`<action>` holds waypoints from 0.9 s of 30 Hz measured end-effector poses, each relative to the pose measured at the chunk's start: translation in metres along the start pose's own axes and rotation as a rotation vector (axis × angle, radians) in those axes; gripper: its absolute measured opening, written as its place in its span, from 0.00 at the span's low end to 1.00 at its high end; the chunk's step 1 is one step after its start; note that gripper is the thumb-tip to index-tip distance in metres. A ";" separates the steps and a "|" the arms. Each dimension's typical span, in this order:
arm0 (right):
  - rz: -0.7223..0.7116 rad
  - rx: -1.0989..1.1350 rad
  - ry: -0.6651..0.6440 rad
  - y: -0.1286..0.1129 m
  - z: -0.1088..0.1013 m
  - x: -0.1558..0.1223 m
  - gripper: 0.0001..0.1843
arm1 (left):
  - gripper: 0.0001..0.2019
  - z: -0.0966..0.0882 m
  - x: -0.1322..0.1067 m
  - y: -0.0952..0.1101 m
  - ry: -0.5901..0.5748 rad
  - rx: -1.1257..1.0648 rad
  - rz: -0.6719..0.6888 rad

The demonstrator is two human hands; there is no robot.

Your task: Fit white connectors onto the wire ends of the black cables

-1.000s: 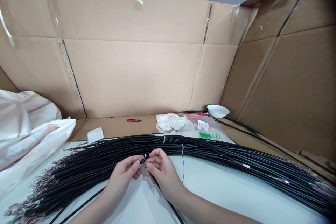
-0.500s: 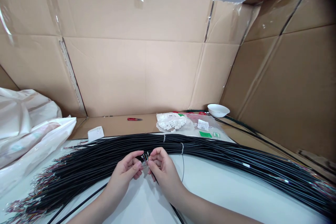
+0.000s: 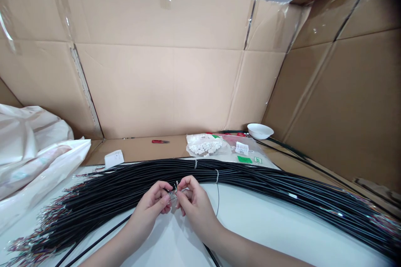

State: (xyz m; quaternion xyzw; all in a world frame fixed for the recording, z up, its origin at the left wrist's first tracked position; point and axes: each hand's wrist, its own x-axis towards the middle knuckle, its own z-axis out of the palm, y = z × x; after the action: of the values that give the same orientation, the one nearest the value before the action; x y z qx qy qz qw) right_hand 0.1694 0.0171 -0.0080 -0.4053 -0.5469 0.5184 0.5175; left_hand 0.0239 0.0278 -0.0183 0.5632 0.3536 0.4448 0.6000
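Note:
Both my hands meet at the front of a large bundle of black cables [image 3: 147, 179]. Between the thumb and fingers of my right hand [image 3: 194, 200] are the thin wires [image 3: 176, 187] at one cable's end, their small tips pointing up. That cable's black jacket [image 3: 210, 254] runs down beneath my right forearm. My left hand [image 3: 153, 200] pinches at the same wires from the left, thumb against fingers. Which strands it grips is too small to tell, and a small whitish thing between the hands is blurred.
Behind the bundle lie a bag of small white connectors [image 3: 205, 147], a clear bag with labels [image 3: 242, 149], a white bowl [image 3: 260, 131], red snips [image 3: 160, 141] and a white card [image 3: 114, 159]. White plastic sheeting [image 3: 37, 142] is at left. Cardboard walls [image 3: 163, 87] enclose the table.
The wire tips, fanned out before, now stand closer together, with some bent left toward my left fingers. My left hand has shifted very slightly; my right hand keeps its place.

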 end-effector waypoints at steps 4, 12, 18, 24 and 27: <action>0.008 0.010 -0.008 -0.003 0.001 -0.002 0.04 | 0.09 0.000 -0.002 0.000 0.050 0.139 0.022; -0.009 -0.081 -0.072 -0.006 0.004 -0.006 0.08 | 0.07 0.003 -0.007 0.013 0.123 0.314 0.102; -0.015 -0.153 -0.073 -0.009 0.004 -0.008 0.08 | 0.10 0.002 -0.004 0.013 0.147 0.307 0.087; -0.007 -0.120 -0.046 -0.010 0.004 -0.005 0.06 | 0.09 0.006 -0.007 0.014 0.107 0.294 0.133; 0.011 -0.132 -0.032 -0.009 0.003 -0.004 0.05 | 0.09 0.008 -0.007 0.015 0.101 0.338 0.158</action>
State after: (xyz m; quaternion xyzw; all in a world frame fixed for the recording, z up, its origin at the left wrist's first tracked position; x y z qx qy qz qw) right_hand 0.1676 0.0117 0.0002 -0.4333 -0.5859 0.4903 0.4781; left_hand 0.0263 0.0178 -0.0035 0.6589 0.4074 0.4525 0.4417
